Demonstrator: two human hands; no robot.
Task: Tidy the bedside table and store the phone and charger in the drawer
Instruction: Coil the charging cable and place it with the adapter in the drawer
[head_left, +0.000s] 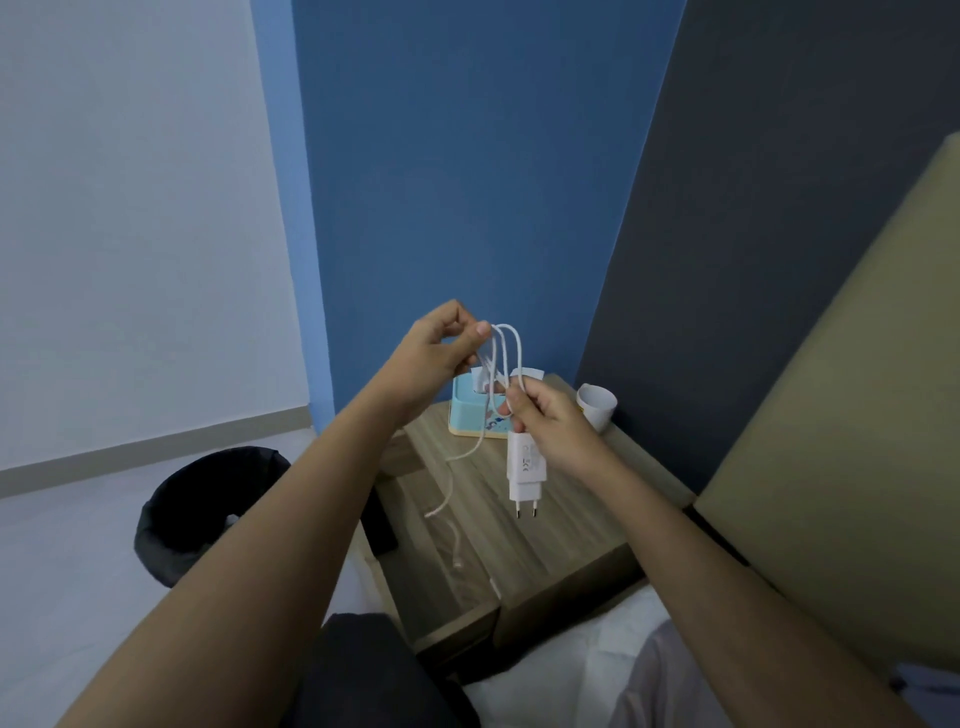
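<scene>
A white charger (525, 467) hangs plug-down above the wooden bedside table (561, 525). My right hand (550, 421) grips its top together with looped white cable (506, 348). My left hand (441, 348) pinches the top of the cable loops, up and to the left. The cable's loose end (441, 499) dangles down over the table top. The drawer (384, 457) on the table's left side looks pulled out, partly hidden by my left forearm. I cannot make out the phone.
A light blue tissue box (475, 415) and a white cup (596, 405) stand at the back of the table. A black waste bin (202, 509) sits on the floor to the left. The bed's beige headboard (831, 467) rises on the right.
</scene>
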